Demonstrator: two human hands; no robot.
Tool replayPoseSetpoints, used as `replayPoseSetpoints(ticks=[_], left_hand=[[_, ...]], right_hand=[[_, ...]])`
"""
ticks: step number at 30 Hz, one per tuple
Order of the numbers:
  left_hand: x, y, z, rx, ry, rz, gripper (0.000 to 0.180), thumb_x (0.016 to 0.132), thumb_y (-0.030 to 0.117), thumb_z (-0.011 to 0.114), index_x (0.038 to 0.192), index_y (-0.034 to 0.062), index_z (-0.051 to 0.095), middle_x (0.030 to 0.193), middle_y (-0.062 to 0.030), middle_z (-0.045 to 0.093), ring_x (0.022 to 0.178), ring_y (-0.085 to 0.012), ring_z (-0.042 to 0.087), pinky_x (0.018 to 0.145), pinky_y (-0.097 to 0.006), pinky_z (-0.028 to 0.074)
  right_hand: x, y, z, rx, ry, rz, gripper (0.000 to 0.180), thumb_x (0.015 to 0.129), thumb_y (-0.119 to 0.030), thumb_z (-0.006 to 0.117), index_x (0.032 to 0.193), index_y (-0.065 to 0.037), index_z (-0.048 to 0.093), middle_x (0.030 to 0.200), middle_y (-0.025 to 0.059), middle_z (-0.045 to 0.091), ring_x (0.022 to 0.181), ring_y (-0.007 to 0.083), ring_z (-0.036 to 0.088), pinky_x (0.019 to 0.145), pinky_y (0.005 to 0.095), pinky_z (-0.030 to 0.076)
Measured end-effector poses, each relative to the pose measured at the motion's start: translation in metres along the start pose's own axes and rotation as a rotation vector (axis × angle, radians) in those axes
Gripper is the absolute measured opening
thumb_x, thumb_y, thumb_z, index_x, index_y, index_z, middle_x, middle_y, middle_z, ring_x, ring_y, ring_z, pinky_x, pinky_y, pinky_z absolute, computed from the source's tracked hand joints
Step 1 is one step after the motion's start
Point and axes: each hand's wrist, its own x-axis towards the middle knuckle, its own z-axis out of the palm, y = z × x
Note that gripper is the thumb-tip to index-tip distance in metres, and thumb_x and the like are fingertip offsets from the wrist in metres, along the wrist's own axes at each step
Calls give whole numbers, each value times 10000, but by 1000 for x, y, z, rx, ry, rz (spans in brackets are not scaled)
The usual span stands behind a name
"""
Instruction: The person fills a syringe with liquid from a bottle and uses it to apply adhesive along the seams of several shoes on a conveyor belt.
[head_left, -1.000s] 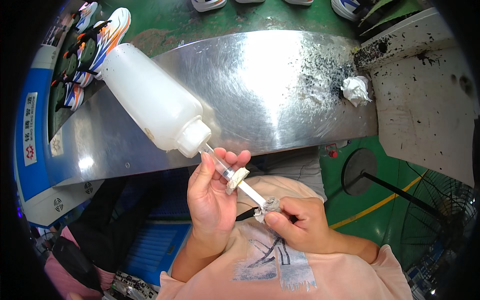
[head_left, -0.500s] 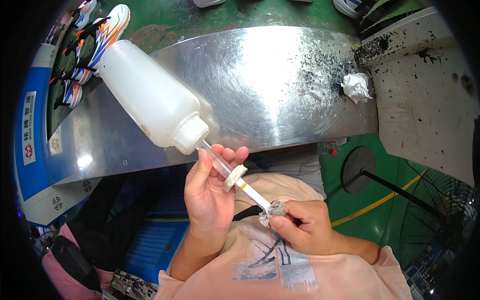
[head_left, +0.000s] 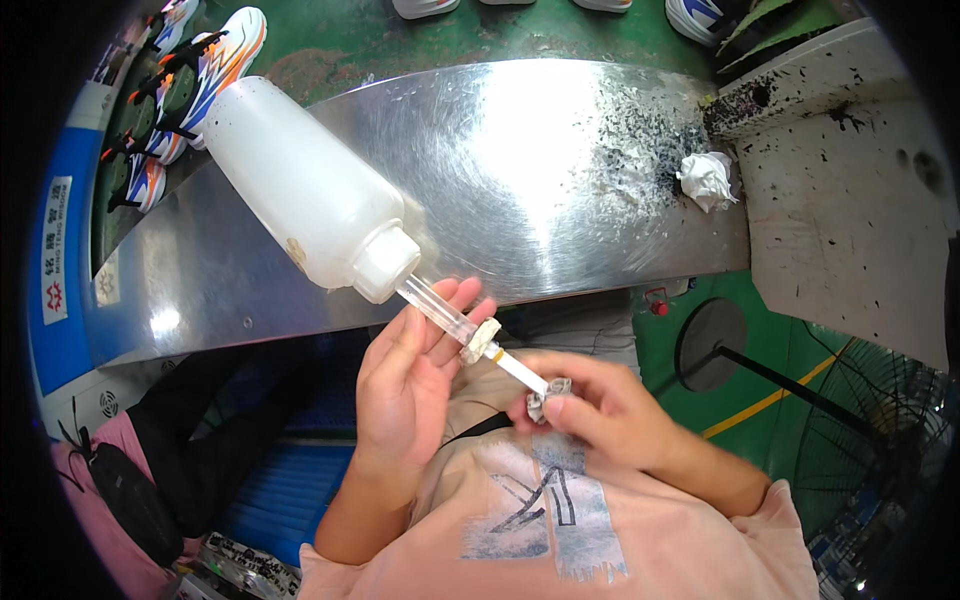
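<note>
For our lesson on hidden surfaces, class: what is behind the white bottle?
Around the white bottle, the metal tabletop shows, with a sports shoe past the bottle's base. Whatever the bottle itself covers cannot be seen.

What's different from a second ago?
The right hand moved forward toward the shiny metal table, still gripping the white plastic rod by its grey crumpled end; the left hand shifted slightly left. Nothing was visibly let go. The big cloudy-white plastic bottle and crumpled white paper ball stayed put.

A crumpled white tissue [head_left: 706, 181] lies on the metal bench [head_left: 450, 160]. A round black base [head_left: 703, 362] rests on green floor [head_left: 657, 345].
</note>
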Motion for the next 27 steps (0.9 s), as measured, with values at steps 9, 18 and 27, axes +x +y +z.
replayPoseSetpoints(ticks=[9, 18, 27], left_hand=[[10, 113, -19, 2192, -274, 1343, 477, 689, 16, 687, 1154, 109, 636, 1297, -174, 537, 1217, -354, 506, 1026, -497, 390], [69, 158, 21, 1835, -384, 1685, 772, 530, 121, 800, 1261, 56, 562, 1254, -196, 565, 1163, -371, 557, 987, -437, 446], [16, 105, 99, 1096, -453, 1255, 950, 540, 192, 856, 1347, -33, 409, 1160, -170, 598, 1041, -250, 614, 909, -375, 493]], right_hand=[[68, -29, 5, -344, -149, 126, 446, 942, -196, 576, 1330, -31, 428, 992, 76, 607, 812, 103, 600, 528, 220, 480], [22, -83, -14, -229, -61, -199, 236, 856, -35, 628, 1069, -55, 529, 1131, 96, 581, 949, 151, 616, 612, 245, 504], [-50, -153, -3, -477, 77, -815, 368, 750, -52, 755, 1043, -40, 532, 1049, 76, 570, 967, 167, 600, 795, 308, 482]])
